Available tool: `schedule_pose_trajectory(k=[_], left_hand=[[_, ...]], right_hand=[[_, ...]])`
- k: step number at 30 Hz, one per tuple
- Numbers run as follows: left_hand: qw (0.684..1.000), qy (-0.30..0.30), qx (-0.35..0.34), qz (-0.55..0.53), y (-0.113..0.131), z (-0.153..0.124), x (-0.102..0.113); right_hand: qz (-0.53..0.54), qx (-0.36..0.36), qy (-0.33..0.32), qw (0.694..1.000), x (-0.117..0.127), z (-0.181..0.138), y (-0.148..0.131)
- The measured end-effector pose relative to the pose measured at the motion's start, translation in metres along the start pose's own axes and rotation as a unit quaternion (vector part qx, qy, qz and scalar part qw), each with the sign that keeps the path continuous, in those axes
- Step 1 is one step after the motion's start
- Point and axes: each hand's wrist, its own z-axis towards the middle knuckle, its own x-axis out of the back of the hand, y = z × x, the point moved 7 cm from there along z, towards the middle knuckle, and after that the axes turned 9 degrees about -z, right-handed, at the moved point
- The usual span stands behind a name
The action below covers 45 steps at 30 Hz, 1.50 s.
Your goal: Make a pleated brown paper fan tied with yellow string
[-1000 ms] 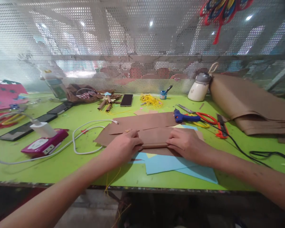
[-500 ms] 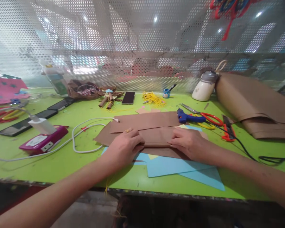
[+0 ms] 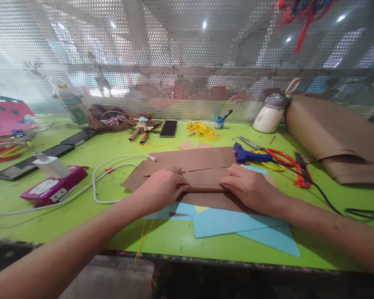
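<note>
A sheet of brown paper (image 3: 202, 160) lies on the green table (image 3: 112, 207), its near part rolled into a thin tube (image 3: 204, 188). My left hand (image 3: 162, 186) presses closed on the tube's left end. My right hand (image 3: 247, 187) grips its right end with curled fingers. Light blue paper sheets (image 3: 230, 220) lie under the brown paper, toward the table's front edge. A bit of yellow paper (image 3: 201, 208) shows between them.
A blue glue gun (image 3: 247, 155), red-handled scissors (image 3: 276, 157) and a black cord (image 3: 330, 201) lie right of the paper. Big brown paper sheets (image 3: 333, 133) and a white jug (image 3: 269, 114) stand at back right. A white cable (image 3: 106, 182), pink box (image 3: 52, 187) and phones (image 3: 167, 128) lie left. Perforated mesh (image 3: 187, 62) backs the table.
Both hands have slid slightly away from me, rolling the brown tube a little further along the sheet. The view has shifted a bit.
</note>
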Motion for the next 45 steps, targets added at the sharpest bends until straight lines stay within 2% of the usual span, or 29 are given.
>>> schedule_pose_trajectory(k=[4, 10, 15, 21, 30, 38, 42, 45], left_hand=[[1.000, -0.025, 0.005, -0.001, 0.001, 0.002, 0.000], [0.999, -0.015, 0.006, 0.034, 0.004, 0.002, 0.001], [0.998, -0.020, 0.033, 0.047, 0.005, 0.000, 0.000], [0.998, 0.019, 0.027, 0.046, 0.014, -0.008, 0.004], [0.994, 0.028, 0.024, 0.099, 0.017, -0.009, -0.004], [0.992, 0.035, 0.012, 0.121, 0.014, -0.007, -0.007], [0.992, 0.006, -0.044, 0.118, 0.020, -0.002, -0.006], [0.991, -0.014, -0.070, 0.116, 0.022, 0.001, -0.008]], right_hand=[[-0.003, 0.010, 0.022, 1.000, -0.002, -0.003, 0.001], [-0.004, 0.056, -0.009, 0.998, -0.001, -0.005, -0.006], [0.019, 0.033, -0.037, 0.999, -0.003, -0.004, 0.000], [0.052, 0.022, -0.048, 0.997, -0.008, -0.001, 0.005], [0.047, 0.009, -0.093, 0.995, -0.015, 0.002, 0.013], [-0.004, 0.003, -0.012, 1.000, -0.002, -0.002, 0.006], [-0.044, 0.053, -0.011, 0.998, 0.003, -0.003, -0.008], [-0.060, 0.061, -0.016, 0.996, 0.001, -0.003, -0.008]])
